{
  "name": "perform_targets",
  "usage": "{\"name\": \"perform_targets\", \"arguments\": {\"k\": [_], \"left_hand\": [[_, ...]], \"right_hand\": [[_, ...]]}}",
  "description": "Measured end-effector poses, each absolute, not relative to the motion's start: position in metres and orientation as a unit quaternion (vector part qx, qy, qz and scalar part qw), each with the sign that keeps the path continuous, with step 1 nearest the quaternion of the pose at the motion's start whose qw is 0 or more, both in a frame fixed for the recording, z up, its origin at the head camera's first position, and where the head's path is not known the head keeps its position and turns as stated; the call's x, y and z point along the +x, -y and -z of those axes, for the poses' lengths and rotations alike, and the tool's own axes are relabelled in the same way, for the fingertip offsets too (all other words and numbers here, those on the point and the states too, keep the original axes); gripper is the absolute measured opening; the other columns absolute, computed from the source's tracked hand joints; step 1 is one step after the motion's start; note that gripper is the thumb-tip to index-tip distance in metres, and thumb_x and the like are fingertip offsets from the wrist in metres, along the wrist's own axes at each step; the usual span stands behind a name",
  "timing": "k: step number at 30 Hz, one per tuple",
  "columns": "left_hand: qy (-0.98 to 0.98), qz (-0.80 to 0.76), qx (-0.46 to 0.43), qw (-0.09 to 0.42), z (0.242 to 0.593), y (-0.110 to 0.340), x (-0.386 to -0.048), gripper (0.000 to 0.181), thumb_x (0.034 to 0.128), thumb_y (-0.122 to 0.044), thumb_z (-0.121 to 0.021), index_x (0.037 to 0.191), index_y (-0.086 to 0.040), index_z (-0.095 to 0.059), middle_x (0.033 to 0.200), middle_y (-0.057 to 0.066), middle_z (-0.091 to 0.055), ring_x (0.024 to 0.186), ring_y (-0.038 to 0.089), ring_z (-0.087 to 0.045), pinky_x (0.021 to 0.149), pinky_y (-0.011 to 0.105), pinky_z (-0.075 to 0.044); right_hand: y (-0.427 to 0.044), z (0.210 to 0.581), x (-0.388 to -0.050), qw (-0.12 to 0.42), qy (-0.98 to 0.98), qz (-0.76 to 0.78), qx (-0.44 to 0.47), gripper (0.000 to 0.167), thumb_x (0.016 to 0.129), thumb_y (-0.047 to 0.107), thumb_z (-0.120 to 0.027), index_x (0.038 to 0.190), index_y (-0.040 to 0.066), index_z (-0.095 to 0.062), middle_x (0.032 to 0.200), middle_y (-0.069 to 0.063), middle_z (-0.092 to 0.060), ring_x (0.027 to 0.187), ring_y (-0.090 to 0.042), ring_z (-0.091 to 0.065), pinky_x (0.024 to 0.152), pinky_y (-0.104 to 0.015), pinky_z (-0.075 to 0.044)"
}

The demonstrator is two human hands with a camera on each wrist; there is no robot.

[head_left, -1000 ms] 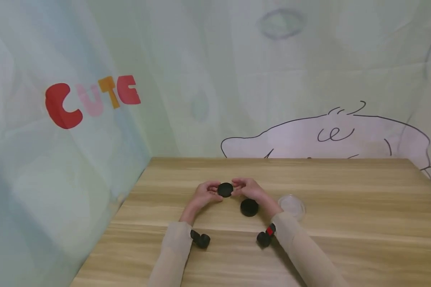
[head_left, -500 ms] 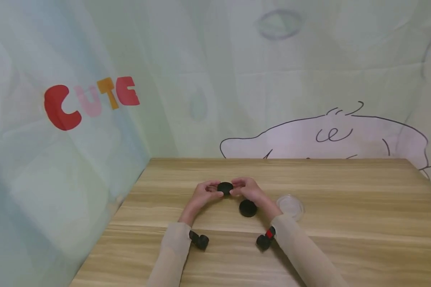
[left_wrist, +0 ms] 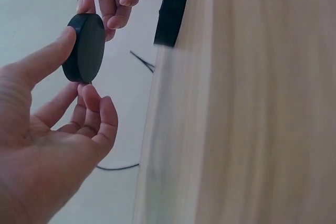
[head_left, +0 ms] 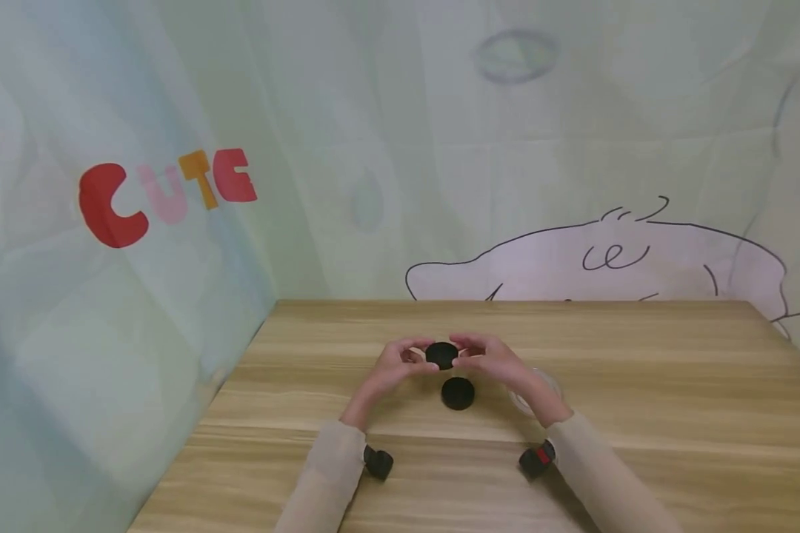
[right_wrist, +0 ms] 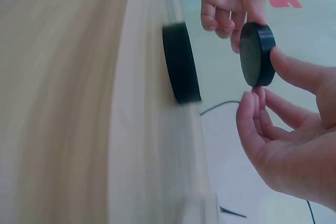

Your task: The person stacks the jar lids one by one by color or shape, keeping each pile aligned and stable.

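Between both hands a black round disc [head_left: 442, 355], like a shallow lid, is held above the table. My left hand [head_left: 398, 366] pinches its left edge between thumb and fingers. Opposite, my right hand [head_left: 495, 361] pinches the right edge. Both wrist views show the held disc [left_wrist: 86, 48] off the tabletop, thumbs and fingertips on its rim. Lying on the wood, just nearer than the held one, is a second black disc [head_left: 458, 393], which neither hand touches. A clear round plastic piece [head_left: 520, 403] lies partly hidden beneath the right wrist.
The wooden table [head_left: 640, 392] ends at a printed cloth backdrop [head_left: 347, 148] behind and on the left. Small black wrist cameras sit at both cuffs. A pale translucent shape [right_wrist: 199, 211] shows at the bottom of the right wrist view.
Both hands have shifted right with the held disc, which is now almost straight behind the second one. The right forearm now covers much of the clear piece. The view has tilted slightly up.
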State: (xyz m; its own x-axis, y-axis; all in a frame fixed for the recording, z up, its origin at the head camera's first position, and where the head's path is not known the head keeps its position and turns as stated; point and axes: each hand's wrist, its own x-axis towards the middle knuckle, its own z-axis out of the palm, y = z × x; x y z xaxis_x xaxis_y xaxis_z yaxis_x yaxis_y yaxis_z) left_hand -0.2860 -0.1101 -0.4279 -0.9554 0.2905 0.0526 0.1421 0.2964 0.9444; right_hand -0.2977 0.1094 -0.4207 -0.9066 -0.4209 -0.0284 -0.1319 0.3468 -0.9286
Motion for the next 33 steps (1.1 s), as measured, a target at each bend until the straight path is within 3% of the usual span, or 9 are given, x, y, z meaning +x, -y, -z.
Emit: {"name": "perform_targets", "arguments": {"k": [8,13,18,25,33], "left_hand": [[-0.8,-0.572,0.156,0.09,0.438,0.1,-0.281,0.042,0.0779,-0.005,-0.079,0.116,0.002,-0.063,0.102,0.011,-0.063,0.077,0.011,-0.053,0.068,0.023,-0.045],[-0.791,-0.572,0.17,0.132,0.448,0.096,-0.281,0.043,0.077,-0.002,-0.079,0.115,0.004,-0.059,0.098,0.009,-0.062,0.075,0.009,-0.054,0.07,0.022,-0.044],[-0.794,-0.568,0.171,0.131,0.45,0.091,-0.282,0.044,0.0757,0.0,-0.08,0.113,0.004,-0.058,0.104,0.014,-0.061,0.078,0.012,-0.053,0.072,0.023,-0.044],[-0.806,-0.547,0.185,0.13,0.451,0.087,-0.282,0.045,0.0736,-0.001,-0.081,0.112,0.003,-0.057,0.095,0.007,-0.059,0.077,0.013,-0.049,0.07,0.022,-0.042],[-0.813,-0.538,0.185,0.121,0.451,0.085,-0.277,0.046,0.0724,0.001,-0.082,0.111,0.003,-0.058,0.096,0.008,-0.059,0.073,0.013,-0.045,0.063,0.019,-0.038]], "right_hand": [[-0.127,0.424,-0.286,0.184,-0.808,0.518,-0.214,0.049,0.088,0.013,-0.068,0.132,-0.006,-0.055,0.106,-0.015,-0.066,0.092,-0.015,-0.057,0.079,-0.025,-0.05],[-0.131,0.427,-0.286,0.19,-0.817,0.501,-0.212,0.048,0.086,0.01,-0.069,0.129,-0.007,-0.056,0.114,-0.018,-0.064,0.098,-0.019,-0.058,0.082,-0.027,-0.049],[-0.134,0.427,-0.285,0.206,-0.814,0.503,-0.207,0.049,0.086,0.009,-0.069,0.131,-0.007,-0.054,0.122,-0.022,-0.059,0.102,-0.022,-0.063,0.083,-0.03,-0.053],[-0.139,0.428,-0.288,0.221,-0.81,0.5,-0.212,0.05,0.083,0.009,-0.071,0.128,-0.007,-0.055,0.118,-0.019,-0.061,0.092,-0.017,-0.062,0.082,-0.027,-0.051],[-0.141,0.429,-0.287,0.231,-0.806,0.495,-0.228,0.049,0.083,0.008,-0.071,0.127,-0.007,-0.055,0.116,-0.018,-0.062,0.095,-0.018,-0.06,0.083,-0.028,-0.05]]}}
